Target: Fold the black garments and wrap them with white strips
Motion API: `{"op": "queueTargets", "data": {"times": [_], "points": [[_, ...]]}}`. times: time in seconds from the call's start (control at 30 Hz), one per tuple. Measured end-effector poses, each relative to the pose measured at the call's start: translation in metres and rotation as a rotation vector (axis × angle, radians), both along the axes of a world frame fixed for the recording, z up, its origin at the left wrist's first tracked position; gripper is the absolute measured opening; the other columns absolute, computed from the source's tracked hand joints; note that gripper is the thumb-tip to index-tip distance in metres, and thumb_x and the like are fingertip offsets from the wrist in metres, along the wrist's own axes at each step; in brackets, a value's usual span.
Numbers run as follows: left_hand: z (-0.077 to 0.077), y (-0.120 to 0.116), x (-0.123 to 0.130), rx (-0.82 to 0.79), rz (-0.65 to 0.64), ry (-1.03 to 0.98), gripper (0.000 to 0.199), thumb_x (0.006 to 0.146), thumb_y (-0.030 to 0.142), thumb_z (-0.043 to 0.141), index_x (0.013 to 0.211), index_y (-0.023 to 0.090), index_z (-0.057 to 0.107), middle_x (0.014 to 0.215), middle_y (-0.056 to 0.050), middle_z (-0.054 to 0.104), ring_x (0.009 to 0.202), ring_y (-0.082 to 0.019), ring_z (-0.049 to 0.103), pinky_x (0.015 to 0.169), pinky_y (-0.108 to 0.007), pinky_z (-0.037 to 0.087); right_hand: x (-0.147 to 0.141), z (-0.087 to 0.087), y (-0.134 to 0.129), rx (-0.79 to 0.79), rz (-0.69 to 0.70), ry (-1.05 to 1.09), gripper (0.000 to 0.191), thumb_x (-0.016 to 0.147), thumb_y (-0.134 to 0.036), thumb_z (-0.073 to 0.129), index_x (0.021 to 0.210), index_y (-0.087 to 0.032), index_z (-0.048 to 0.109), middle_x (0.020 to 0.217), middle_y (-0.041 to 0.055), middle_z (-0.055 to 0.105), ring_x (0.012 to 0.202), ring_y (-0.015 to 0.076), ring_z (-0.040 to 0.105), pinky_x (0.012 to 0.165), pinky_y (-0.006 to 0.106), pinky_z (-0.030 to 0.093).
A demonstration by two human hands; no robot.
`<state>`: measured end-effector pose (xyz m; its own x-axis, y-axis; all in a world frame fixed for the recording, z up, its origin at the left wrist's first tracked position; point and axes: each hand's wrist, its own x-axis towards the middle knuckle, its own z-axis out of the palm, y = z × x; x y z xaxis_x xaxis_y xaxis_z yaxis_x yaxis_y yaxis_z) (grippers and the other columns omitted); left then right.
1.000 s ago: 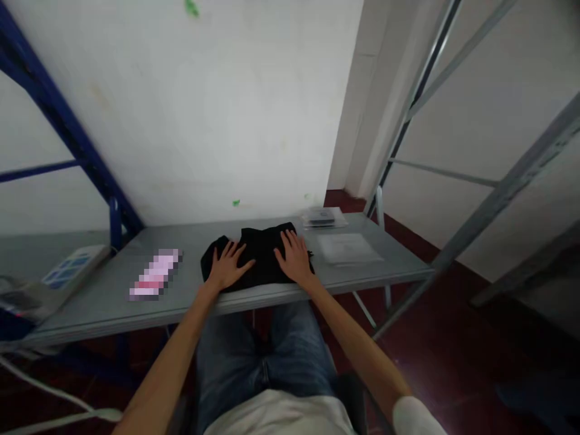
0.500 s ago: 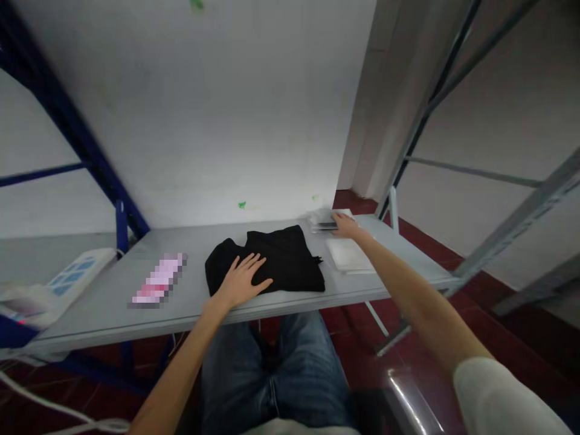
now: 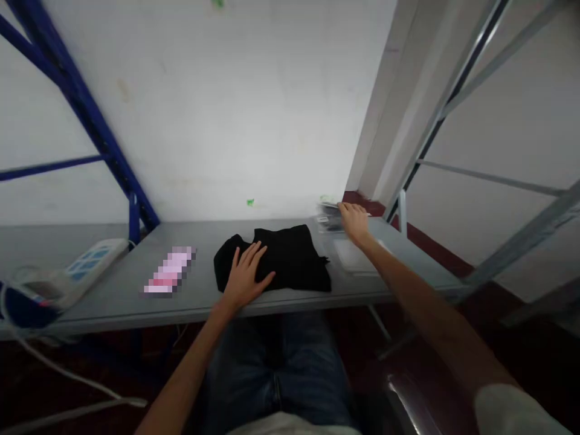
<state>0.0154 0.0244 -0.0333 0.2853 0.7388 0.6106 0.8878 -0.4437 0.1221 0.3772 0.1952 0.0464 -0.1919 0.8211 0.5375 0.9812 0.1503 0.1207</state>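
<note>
A folded black cloth (image 3: 294,260) lies near the front edge of the grey table (image 3: 203,232). My left hand (image 3: 247,275) rests flat on its left part with fingers spread. At the back right, my right hand (image 3: 354,222) is at the edge of a small stack of plastic-wrapped packets (image 3: 328,219). Its fingers are bent together over the upper packet, whose near edge looks lifted. A flat white packet (image 3: 353,257) lies just in front of that stack, partly behind my right forearm.
A pixelated pink object (image 3: 171,270) lies left of the cloth. Farther left are a white power strip (image 3: 93,266) and a cable. A blue frame (image 3: 106,142) and a grey metal frame (image 3: 421,151) flank the table; a white wall stands behind.
My right hand has closed its fingers at the stack and raised the edge of a packet. My left hand stays on the black cloth. The camera view has shifted slightly.
</note>
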Motion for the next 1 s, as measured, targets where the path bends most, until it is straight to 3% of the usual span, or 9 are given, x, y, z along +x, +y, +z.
{"op": "queueTargets", "data": {"times": [0.17, 0.27, 0.4, 0.5, 0.63, 0.73, 0.83, 0.9, 1.0], "points": [[0.006, -0.007, 0.000, 0.201, 0.070, -0.124, 0.071, 0.100, 0.042, 0.061, 0.161, 0.023, 0.033, 0.159, -0.015, 0.050, 0.148, -0.030, 0.047, 0.128, -0.057, 0.029, -0.069, -0.009, -0.067, 0.246, 0.284, 0.082, 0.044, 0.103, -0.014, 0.046, 0.144, -0.020, 0.060, 0.141, 0.0133, 0.067, 0.128, 0.0293, 0.056, 0.118, 0.048, 0.030], [0.007, -0.010, -0.001, 0.274, 0.073, -0.144, 0.066, 0.098, 0.038, 0.063, 0.159, 0.025, 0.040, 0.159, -0.015, 0.050, 0.148, -0.031, 0.047, 0.125, -0.056, 0.035, -0.113, -0.034, -0.113, 0.224, 0.474, 0.102, 0.045, 0.103, -0.012, 0.047, 0.143, -0.025, 0.061, 0.140, 0.0085, 0.068, 0.130, 0.0260, 0.057, 0.122, 0.049, 0.027], [0.007, -0.013, -0.004, 0.199, 0.000, -0.053, 0.042, 0.100, 0.031, 0.059, 0.142, 0.029, 0.061, 0.149, -0.009, 0.063, 0.142, -0.030, 0.054, 0.125, -0.057, 0.034, -0.145, -0.067, -0.151, 0.097, 0.628, 0.183, 0.044, 0.101, -0.009, 0.052, 0.135, -0.031, 0.067, 0.132, 0.0052, 0.073, 0.125, 0.0243, 0.062, 0.124, 0.052, 0.028], [0.007, -0.013, -0.005, 0.114, -0.027, -0.013, 0.038, 0.099, 0.025, 0.056, 0.136, 0.030, 0.067, 0.138, -0.006, 0.071, 0.134, -0.028, 0.060, 0.125, -0.057, 0.032, -0.145, -0.076, -0.160, 0.016, 0.666, 0.258, 0.045, 0.098, -0.009, 0.057, 0.137, -0.033, 0.065, 0.131, 0.0052, 0.073, 0.124, 0.0250, 0.063, 0.122, 0.054, 0.032], [0.008, -0.013, -0.004, 0.110, 0.004, -0.036, 0.037, 0.100, 0.025, 0.054, 0.135, 0.029, 0.067, 0.137, -0.007, 0.071, 0.132, -0.028, 0.061, 0.125, -0.058, 0.031, -0.119, -0.064, -0.158, -0.005, 0.589, 0.320, 0.044, 0.095, -0.010, 0.062, 0.134, -0.030, 0.066, 0.133, 0.0082, 0.069, 0.125, 0.0295, 0.060, 0.111, 0.052, 0.043], [0.008, -0.013, -0.002, 0.136, 0.042, -0.051, 0.034, 0.101, 0.027, 0.054, 0.132, 0.028, 0.067, 0.136, -0.007, 0.071, 0.132, -0.028, 0.061, 0.125, -0.057, 0.031, -0.091, -0.050, -0.155, -0.046, 0.502, 0.345, 0.031, 0.094, -0.012, 0.065, 0.122, -0.027, 0.070, 0.121, 0.0092, 0.071, 0.114, 0.0290, 0.063, 0.097, 0.043, 0.050], [0.009, -0.014, 0.000, 0.151, 0.055, -0.051, 0.032, 0.101, 0.028, 0.055, 0.131, 0.028, 0.067, 0.139, -0.007, 0.069, 0.134, -0.028, 0.060, 0.126, -0.058, 0.029, -0.073, -0.042, -0.153, -0.163, 0.491, 0.352, 0.017, 0.095, -0.014, 0.067, 0.106, -0.025, 0.071, 0.103, 0.0043, 0.071, 0.093, 0.0221, 0.067, 0.082, 0.033, 0.050], [0.010, -0.015, 0.001, 0.177, 0.063, -0.059, 0.032, 0.100, 0.029, 0.057, 0.131, 0.028, 0.067, 0.143, -0.007, 0.067, 0.136, -0.028, 0.058, 0.127, -0.058, 0.029, -0.071, -0.041, -0.153, -0.193, 0.509, 0.364, 0.012, 0.097, -0.016, 0.066, 0.102, -0.025, 0.072, 0.099, 0.0022, 0.071, 0.084, 0.0185, 0.067, 0.076, 0.029, 0.050], [0.012, -0.017, 0.002, 0.227, 0.044, -0.073, 0.032, 0.099, 0.031, 0.060, 0.130, 0.027, 0.068, 0.143, -0.008, 0.067, 0.135, -0.028, 0.060, 0.127, -0.059, 0.029, -0.082, -0.041, -0.157, -0.116, 0.554, 0.395, 0.014, 0.100, -0.017, 0.063, 0.108, -0.024, 0.072, 0.105, 0.0041, 0.072, 0.092, 0.0196, 0.069, 0.081, 0.030, 0.052]]}}
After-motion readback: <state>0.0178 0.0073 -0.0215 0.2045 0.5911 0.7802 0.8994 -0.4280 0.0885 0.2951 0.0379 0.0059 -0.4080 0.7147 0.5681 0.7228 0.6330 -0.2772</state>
